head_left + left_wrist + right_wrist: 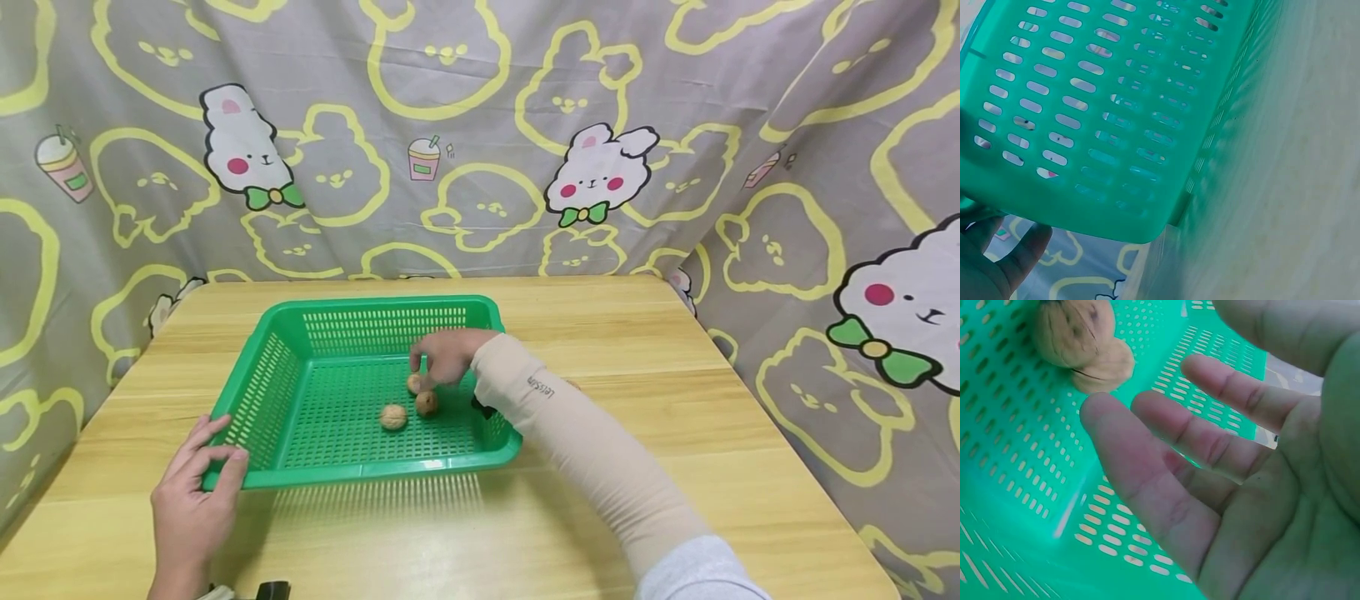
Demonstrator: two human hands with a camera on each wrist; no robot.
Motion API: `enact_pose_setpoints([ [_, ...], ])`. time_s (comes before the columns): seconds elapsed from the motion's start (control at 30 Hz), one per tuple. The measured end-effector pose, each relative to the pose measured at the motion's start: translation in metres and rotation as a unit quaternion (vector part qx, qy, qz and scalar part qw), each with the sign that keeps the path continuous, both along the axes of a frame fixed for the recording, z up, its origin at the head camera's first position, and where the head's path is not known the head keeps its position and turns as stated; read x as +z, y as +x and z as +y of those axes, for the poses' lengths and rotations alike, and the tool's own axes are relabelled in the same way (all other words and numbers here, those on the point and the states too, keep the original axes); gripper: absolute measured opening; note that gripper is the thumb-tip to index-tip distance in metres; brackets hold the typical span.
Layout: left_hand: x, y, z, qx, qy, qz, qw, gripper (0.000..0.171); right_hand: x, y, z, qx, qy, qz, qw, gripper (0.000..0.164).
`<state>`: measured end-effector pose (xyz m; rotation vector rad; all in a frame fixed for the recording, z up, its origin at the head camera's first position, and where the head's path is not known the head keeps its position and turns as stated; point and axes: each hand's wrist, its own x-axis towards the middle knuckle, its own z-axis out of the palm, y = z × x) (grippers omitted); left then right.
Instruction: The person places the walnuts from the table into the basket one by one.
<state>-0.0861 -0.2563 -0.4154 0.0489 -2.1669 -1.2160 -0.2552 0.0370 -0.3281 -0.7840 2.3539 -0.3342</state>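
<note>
The left hand (191, 492) grips the near left corner of the green basket (360, 473), thumb and fingers at the rim; this probably steadies the basket on the table (697, 417) while the other arm works inside. The right hand (447, 357) hangs inside, over the right part, its fingers parted and loosely bent, with nothing in the palm; that spread likely leaves room around a shell.

Three walnuts lie on the slotted floor: the front walnut (393, 417) a little apart; the middle walnut (426, 404) and back walnut (415, 382) close together, just by the right fingertips; the walls keep them from rolling off. A brown thing (573, 384) peeks past the beige sleeve (592, 450), too covered to name.
</note>
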Motion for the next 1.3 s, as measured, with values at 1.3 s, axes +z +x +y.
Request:
enact_pose_setpoints([
  [1.3, -0.003, -0.004, -0.003, -0.004, -0.001, 0.009, 0.9999, 0.013, 0.031, -0.006, 0.141, -0.097, -0.125, 0.05, 0.986, 0.037],
])
